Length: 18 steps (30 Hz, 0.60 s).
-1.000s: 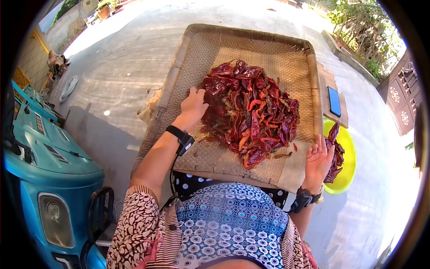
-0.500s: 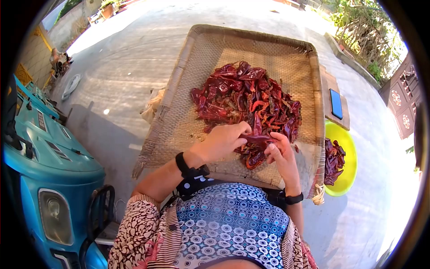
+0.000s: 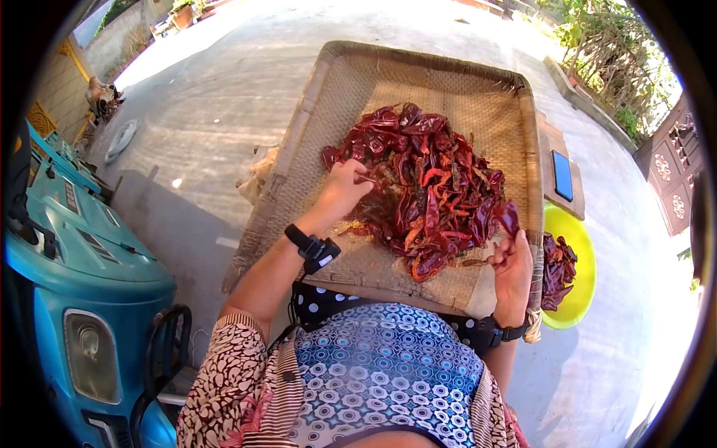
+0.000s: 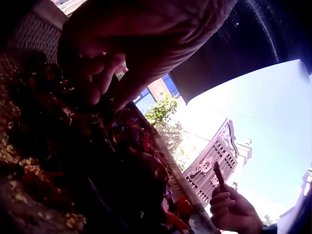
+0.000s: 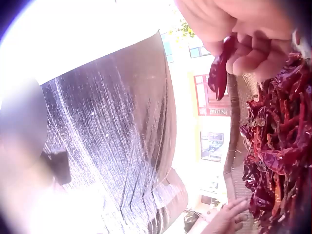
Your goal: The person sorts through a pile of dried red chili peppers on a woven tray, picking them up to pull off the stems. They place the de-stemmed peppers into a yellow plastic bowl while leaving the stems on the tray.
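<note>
A heap of dried red chili peppers (image 3: 418, 179) lies in a rectangular woven tray (image 3: 478, 86). The left hand (image 3: 345, 191) is at the heap's left edge, fingers bent down against it; in the left wrist view the left hand (image 4: 105, 53) is dark, and what lies under its fingertips cannot be told. The right hand (image 3: 514, 265), near the tray's right edge, pinches one dark red pepper (image 3: 506, 216) that points up. The right wrist view shows that pepper (image 5: 222, 70) between thumb and fingers of the right hand (image 5: 248, 44).
Right of the tray, a yellow basin (image 3: 586, 269) holds more peppers (image 3: 558, 276). A phone (image 3: 562, 175) lies on a board (image 3: 549, 142) beyond it. A blue-green vehicle (image 3: 97, 291) stands at the left. Loose seeds lie on the tray near its lower left.
The hands met over the lower heap with a pepper between them, then parted. The left hand went back to the heap's left side; the right moved right with a pepper.
</note>
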### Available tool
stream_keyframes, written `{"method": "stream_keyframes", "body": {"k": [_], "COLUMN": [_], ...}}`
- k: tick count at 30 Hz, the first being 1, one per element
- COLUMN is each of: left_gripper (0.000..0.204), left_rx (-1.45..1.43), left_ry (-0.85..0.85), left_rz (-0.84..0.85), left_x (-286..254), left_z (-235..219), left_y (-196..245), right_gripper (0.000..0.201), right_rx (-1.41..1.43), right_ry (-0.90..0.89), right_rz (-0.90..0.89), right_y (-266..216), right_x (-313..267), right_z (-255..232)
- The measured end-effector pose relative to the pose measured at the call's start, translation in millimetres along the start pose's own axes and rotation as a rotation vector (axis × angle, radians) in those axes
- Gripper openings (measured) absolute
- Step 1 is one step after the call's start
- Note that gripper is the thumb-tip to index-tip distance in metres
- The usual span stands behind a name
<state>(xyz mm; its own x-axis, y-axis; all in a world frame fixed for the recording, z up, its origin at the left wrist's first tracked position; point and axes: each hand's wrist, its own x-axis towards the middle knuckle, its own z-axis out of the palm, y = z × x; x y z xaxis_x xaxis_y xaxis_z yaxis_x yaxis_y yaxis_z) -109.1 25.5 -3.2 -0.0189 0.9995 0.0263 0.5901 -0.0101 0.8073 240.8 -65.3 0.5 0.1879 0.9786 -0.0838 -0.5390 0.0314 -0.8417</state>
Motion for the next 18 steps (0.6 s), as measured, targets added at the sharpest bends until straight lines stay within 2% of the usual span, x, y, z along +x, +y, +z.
{"method": "stream_keyframes", "body": {"k": [1, 4, 7, 10, 13, 14, 17, 18], "left_gripper": [0.041, 0.04, 0.039, 0.034, 0.029, 0.025, 0.026, 0.026], "left_rx": [0.238, 0.434, 0.397, 0.388, 0.31, 0.238, 0.087, 0.115], "left_ry": [0.185, 0.304, 0.256, 0.284, 0.257, 0.196, -0.138, -0.205], "left_rz": [0.006, -0.194, -0.16, -0.087, 0.145, 0.209, 0.234, 0.278], "left_x": [9, 23, 24, 18, -12, -23, -58, -67], "left_z": [-1, -9, -15, -17, -18, -15, -11, -6], "left_y": [-17, -29, -45, -43, -17, -9, 33, 43], "right_gripper": [0.027, 0.029, 0.029, 0.026, 0.022, 0.02, 0.021, 0.023], "right_rx": [0.187, 0.467, 0.312, 0.103, -0.251, -0.319, -0.509, -0.535], "right_ry": [0.087, 0.115, 0.126, 0.051, -0.083, -0.133, -0.379, -0.465], "right_rz": [-0.032, -0.057, -0.027, 0.03, -0.002, 0.011, 0.073, 0.096], "right_y": [-6, -20, -10, 5, 10, 14, 18, 22], "right_x": [4, 11, 9, 2, -7, -7, -11, -12], "right_z": [-9, -32, -32, -18, 13, 18, 43, 47]}}
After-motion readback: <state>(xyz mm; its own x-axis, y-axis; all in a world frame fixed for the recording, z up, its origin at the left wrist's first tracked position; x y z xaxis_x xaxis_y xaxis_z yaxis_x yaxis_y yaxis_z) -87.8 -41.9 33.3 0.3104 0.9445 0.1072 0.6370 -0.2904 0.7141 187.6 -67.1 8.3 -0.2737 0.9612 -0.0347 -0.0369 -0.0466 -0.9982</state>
